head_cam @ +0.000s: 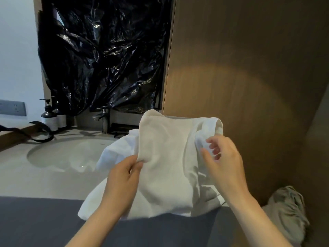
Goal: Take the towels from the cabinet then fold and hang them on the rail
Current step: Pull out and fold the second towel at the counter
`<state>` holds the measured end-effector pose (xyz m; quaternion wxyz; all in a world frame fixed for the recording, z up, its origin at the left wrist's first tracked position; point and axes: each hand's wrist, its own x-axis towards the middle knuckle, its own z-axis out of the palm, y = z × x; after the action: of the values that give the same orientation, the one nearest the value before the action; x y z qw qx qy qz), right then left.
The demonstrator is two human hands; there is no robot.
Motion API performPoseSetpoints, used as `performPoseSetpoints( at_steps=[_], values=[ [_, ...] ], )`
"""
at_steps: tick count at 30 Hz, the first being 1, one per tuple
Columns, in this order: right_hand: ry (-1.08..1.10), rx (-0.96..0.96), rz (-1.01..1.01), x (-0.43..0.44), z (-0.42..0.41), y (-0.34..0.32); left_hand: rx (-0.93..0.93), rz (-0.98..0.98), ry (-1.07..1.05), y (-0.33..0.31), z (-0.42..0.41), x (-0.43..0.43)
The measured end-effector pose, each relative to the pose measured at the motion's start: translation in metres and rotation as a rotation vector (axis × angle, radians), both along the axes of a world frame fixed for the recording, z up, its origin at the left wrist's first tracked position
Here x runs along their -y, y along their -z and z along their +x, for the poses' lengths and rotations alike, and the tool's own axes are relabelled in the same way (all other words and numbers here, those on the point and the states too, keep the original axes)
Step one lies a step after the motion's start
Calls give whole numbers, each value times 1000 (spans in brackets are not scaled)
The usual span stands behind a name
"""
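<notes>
Left hand (122, 177) and right hand (224, 163) pinching white towel (165, 157), grey counter (44, 179), sink (67, 154), wood wall (249, 68)

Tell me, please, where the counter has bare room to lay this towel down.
The widest bare patch of counter lies at the left, in front of the basin. The back left is crowded by pump bottles and a black strap; the towel covers the right.

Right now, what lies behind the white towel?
The white towel hides the right side of the sink basin and the counter there. The faucet and wooden panel show beyond it.
</notes>
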<state>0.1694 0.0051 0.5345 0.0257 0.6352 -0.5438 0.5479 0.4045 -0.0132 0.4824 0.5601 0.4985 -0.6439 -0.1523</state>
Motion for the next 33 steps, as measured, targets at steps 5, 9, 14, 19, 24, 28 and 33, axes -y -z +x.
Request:
performPoseSetpoints(
  at_steps=[5, 9, 14, 19, 24, 28, 33],
  values=[
    [-366, -238, 97, -4, 26, -12, 115, -65, 176, -20, -22, -9],
    [-537, -354, 128, 8, 43, -36, 154, -91, 291, -21, -18, -15],
    [-605, -688, 340, 27, 67, -69, 198, -52, 285, -23, -1, -20],
    [-421, -1011, 352, 32, 57, -87, 164, -92, 176, -38, 28, -19],
    [-259, -862, -52, 28, 26, -85, 93, 70, 338, -38, 39, -16],
    [-37, -639, -253, 27, -8, -95, 58, 166, 359, -30, 45, -13],
    [-65, -572, -249, 24, -21, -86, -182, 117, 253, -32, 49, -1]
  ],
)
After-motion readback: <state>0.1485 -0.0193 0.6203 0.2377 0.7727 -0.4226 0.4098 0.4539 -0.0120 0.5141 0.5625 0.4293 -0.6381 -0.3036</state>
